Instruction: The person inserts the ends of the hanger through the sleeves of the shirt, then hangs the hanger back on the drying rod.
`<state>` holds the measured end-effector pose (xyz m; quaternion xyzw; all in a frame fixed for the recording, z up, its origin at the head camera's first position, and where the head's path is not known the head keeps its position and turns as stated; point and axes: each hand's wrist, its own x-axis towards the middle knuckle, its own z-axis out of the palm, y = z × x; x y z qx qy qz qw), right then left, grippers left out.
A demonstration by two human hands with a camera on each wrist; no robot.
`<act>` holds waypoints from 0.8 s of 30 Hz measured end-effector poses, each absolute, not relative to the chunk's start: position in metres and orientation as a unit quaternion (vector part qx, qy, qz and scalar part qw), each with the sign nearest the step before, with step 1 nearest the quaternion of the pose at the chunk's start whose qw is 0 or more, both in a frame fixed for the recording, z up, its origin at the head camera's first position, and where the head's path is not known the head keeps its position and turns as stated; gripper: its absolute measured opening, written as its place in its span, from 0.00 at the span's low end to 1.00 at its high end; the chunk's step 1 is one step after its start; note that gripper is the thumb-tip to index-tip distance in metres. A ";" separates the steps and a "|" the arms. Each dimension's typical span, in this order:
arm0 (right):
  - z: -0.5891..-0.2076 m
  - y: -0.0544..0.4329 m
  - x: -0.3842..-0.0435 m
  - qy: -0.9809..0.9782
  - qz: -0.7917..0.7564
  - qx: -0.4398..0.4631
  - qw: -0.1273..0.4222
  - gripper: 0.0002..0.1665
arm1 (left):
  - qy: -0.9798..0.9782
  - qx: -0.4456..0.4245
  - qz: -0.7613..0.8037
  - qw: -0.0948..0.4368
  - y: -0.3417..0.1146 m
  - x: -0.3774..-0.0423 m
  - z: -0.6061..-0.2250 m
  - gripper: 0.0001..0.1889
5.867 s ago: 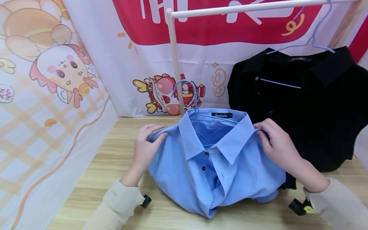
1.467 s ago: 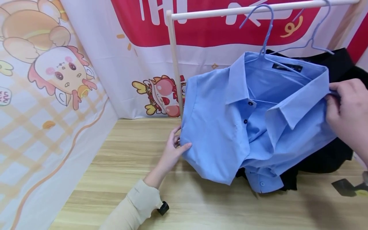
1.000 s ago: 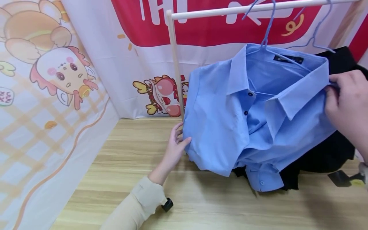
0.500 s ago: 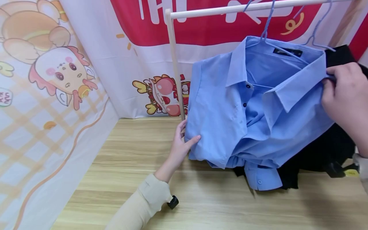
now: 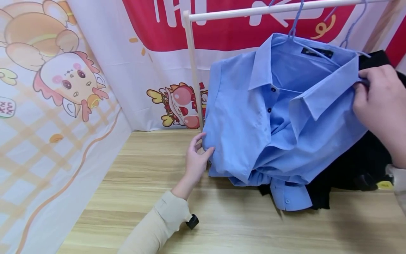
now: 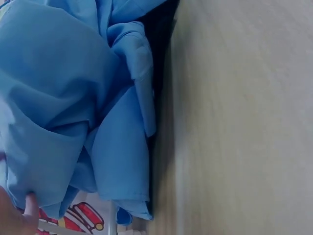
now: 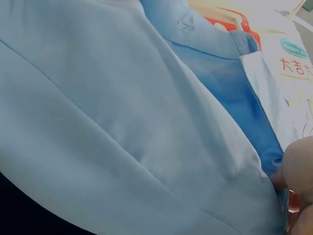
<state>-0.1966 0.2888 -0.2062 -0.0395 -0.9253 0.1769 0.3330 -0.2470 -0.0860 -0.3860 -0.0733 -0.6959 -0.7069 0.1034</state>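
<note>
A blue button-up shirt is on a blue wire hanger, held up in front of the wooden rail. The hanger's hook overlaps the rail and runs out of the top of the head view. My right hand pinches the shirt's shoulder beside the collar, with the hanger's end there. Lower on the other side, my left hand holds the sleeve edge, thumb in front. In the left wrist view the thumb lies against the cloth. In the right wrist view the right hand shows at the edge.
Behind the blue shirt, a black shirt hangs from another blue hanger at the rail's right. The rail's left post stands beside the sleeve. A wooden table lies below; a printed cloth covers the back.
The blue shirt has gone from low over the table up to the rail and rightward, covering much of the black shirt. My left hand has shifted from its shoulder to its sleeve.
</note>
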 end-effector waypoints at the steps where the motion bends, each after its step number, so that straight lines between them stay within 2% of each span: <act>1: -0.206 0.289 -0.198 -0.926 0.177 -0.042 0.330 0.26 | -0.696 -0.071 -0.705 0.115 -0.086 -0.248 -0.386 0.27; 8: -0.205 0.290 -0.203 -0.937 0.179 -0.049 0.296 0.26 | -0.731 -0.081 -0.644 0.211 -0.092 -0.265 -0.387 0.22; 11: -0.206 0.289 -0.205 -0.939 0.175 -0.038 0.295 0.25 | -0.756 -0.087 -0.606 0.231 -0.098 -0.271 -0.390 0.20; 15: -0.208 0.287 -0.206 -0.944 0.164 -0.026 0.285 0.24 | -0.796 -0.079 -0.569 0.191 -0.103 -0.276 -0.395 0.22; 20: -0.212 0.282 -0.209 -0.951 0.158 -0.019 0.264 0.23 | -0.827 -0.053 -0.548 0.111 -0.108 -0.280 -0.399 0.27; 24: -0.215 0.282 -0.210 -0.953 0.159 -0.017 0.259 0.22 | -0.838 -0.046 -0.538 0.080 -0.111 -0.282 -0.401 0.27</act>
